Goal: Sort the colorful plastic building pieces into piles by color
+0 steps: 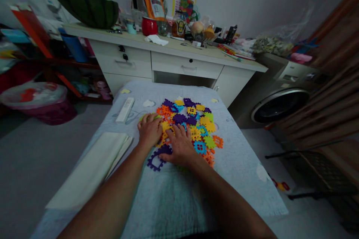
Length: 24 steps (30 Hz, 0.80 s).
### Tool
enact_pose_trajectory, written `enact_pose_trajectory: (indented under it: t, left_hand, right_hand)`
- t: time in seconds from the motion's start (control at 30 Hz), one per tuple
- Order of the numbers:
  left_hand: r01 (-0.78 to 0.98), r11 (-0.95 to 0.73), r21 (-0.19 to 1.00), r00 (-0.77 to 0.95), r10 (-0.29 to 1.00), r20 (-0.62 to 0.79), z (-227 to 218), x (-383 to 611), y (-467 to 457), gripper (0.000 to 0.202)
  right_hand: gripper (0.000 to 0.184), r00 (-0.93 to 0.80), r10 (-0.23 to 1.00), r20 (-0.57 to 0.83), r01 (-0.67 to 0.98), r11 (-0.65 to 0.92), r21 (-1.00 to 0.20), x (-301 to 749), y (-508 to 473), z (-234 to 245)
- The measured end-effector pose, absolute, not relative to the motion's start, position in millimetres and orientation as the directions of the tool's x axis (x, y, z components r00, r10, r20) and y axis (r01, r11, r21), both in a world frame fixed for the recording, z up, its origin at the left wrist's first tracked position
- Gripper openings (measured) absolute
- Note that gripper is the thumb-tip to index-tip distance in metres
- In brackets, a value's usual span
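A loose heap of plastic building pieces (207,123) in purple, yellow, orange, green and blue lies on the cloth-covered table (241,179). Many have notched edges, and some are square window frames. My left hand (150,130) rests on the heap's left edge, fingers stretched over a green piece. Lower in the middle, my right hand (181,145) lies flat on the pieces with its fingers spread. A purple frame piece (157,160) sits by the right thumb. Neither hand visibly grips a piece, though what is under the palms is hidden.
Left on the table are a white box (125,110) and a folded white cloth (92,168). Behind stands a desk (179,54) bearing a watermelon piece (86,5), jars and papers. A washing machine (280,93) is at right, a bin (47,101) at left.
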<state>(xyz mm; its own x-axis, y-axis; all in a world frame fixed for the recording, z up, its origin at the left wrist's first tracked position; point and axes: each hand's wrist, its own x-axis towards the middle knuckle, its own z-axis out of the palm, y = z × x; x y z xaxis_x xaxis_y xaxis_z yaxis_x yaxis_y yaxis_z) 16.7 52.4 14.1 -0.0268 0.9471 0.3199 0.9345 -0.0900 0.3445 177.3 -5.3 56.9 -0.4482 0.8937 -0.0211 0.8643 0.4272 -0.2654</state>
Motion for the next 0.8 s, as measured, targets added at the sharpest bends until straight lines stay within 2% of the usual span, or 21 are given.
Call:
enact_pose_trajectory:
  t: [0.33,0.8]
  left_hand:
    - [0.931,-0.095,0.353,-0.027,0.945,0.325,11.3,16.2,52.4,0.029]
    - [0.93,-0.087,0.357,-0.031,0.95,0.312,14.4,16.9,51.6,0.033]
  right_hand:
    - [0.093,-0.464,0.883,-0.072,0.848,0.419,-0.326,184.6,-1.7,54.8]
    - [0.089,-0.459,0.886,-0.056,0.853,0.422,-0.308,181.1,-7.3,55.5]
